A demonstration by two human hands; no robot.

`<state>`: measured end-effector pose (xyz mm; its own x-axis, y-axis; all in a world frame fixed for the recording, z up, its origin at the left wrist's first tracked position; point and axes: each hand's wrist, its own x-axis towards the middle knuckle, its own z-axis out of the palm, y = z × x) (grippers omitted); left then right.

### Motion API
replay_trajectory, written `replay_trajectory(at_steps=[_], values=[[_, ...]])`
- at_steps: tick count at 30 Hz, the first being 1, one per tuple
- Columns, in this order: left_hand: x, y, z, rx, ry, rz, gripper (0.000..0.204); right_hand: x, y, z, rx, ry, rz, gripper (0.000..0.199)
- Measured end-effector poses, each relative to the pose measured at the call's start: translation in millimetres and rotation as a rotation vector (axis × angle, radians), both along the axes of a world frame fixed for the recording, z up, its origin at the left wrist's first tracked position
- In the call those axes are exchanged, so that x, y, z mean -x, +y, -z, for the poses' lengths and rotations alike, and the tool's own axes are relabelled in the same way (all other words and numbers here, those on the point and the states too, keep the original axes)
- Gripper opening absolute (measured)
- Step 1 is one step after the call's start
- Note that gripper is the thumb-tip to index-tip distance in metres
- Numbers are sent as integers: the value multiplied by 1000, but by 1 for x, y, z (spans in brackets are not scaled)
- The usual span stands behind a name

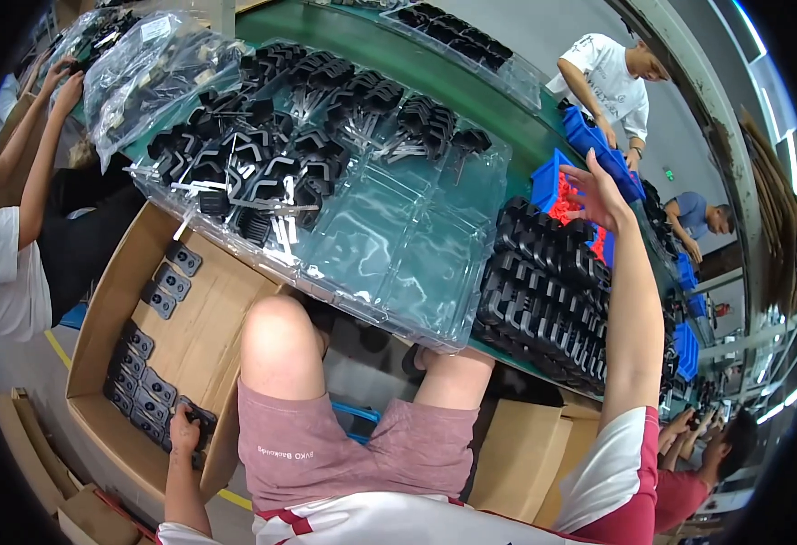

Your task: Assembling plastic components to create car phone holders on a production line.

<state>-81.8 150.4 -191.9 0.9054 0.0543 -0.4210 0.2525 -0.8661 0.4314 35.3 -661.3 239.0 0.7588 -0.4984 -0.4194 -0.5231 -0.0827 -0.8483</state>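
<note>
Down in the cardboard box (221,263) at my left side, my left hand (183,431) is closed on a black rectangular part (202,423) with round holes. Rows of similar black parts (149,389) lie on the box floor beside it. My right hand (600,198) is raised at the far right, its fingers spread and nothing seen in them. It hovers near a blue bin (544,177) of small red parts (566,198). Stacked black molded parts (544,300) stand below it on the bench.
A clear plastic tray (389,232) on the green bench holds many black parts with metal arms (280,163). A plastic bag of parts (158,68) lies at the back left. Co-workers sit to the left and stand across the bench. Another cardboard box (517,454) is at my right.
</note>
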Motion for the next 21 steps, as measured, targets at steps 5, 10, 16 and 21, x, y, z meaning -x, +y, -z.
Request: replay_trajectory(at_steps=[5, 10, 16, 21], values=[[0, -9, -8, -58, 9, -9, 33, 0, -9, -3, 64, -29, -120, 80], [1, -7, -8, -68, 4, 7, 33, -6, -42, 15, 281, 17, -130, 77], [-3, -6, -1, -91, 21, 16, 32, -2, -87, 49, 742, 441, -570, 72], [-3, -3, -7, -36, -12, 13, 30, 3, -40, 21, 417, 50, -63, 71]])
